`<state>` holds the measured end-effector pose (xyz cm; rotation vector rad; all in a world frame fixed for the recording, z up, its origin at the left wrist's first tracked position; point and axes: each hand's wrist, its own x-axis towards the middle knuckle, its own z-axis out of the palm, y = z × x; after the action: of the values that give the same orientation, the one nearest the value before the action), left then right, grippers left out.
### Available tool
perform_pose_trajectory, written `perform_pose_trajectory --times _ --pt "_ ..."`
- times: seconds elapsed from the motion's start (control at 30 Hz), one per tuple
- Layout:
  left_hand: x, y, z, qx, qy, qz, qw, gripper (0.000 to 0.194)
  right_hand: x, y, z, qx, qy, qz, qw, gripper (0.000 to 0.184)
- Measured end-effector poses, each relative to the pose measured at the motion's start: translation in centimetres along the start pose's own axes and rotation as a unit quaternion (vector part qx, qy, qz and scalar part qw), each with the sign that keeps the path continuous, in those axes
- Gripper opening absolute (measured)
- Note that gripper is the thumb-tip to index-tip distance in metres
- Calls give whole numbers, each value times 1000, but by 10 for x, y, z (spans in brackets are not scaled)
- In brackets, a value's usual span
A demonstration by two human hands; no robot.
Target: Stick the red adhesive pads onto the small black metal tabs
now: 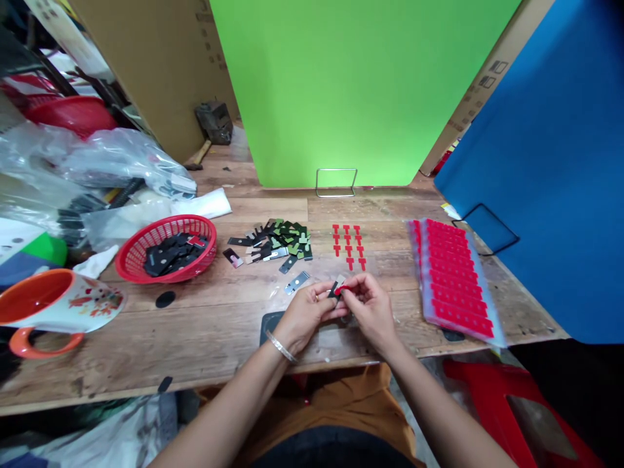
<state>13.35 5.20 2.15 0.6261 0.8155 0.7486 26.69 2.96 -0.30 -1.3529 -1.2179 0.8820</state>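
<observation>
My left hand [306, 313] is closed on a small dark-and-silver metal plate [333, 292], held just above the front of the table. With its thumb and fingers, my right hand [373, 311] pinches a small red piece [344, 288] against that plate. Part of both is hidden by my fingers. Beyond the hands, red T-shaped pieces [348, 239] lie in short rows. A heap of slotted metal plates [280, 242] is left of them, and a single metal plate [297, 282] rests close to my left hand. A dark flat pad [269, 323] shows partly under my left wrist.
A red basket [127, 263] of dark plates stands left, beside an orange-and-white mug [78, 302]. Plastic-backed sheets of red pieces [455, 279] lie right. A green board [365, 91] and a blue board [546, 195] stand behind. A hammer [201, 155] lies at the back.
</observation>
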Motion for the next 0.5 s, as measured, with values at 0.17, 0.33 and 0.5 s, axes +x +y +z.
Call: perform_pose_trajectory --times 0.17,0.33,0.5 --pt "0 -1 -1 11 -1 4 1000 25 0 -1 1 3 -1 3 1000 8" --pt "1 -4 -2 17 -5 5 1000 24 0 -1 1 -5 -4 6 1000 7" --pt "2 -5 -2 18 -11 1 1000 25 -1 -1 0 -10 -7 8 1000 7"
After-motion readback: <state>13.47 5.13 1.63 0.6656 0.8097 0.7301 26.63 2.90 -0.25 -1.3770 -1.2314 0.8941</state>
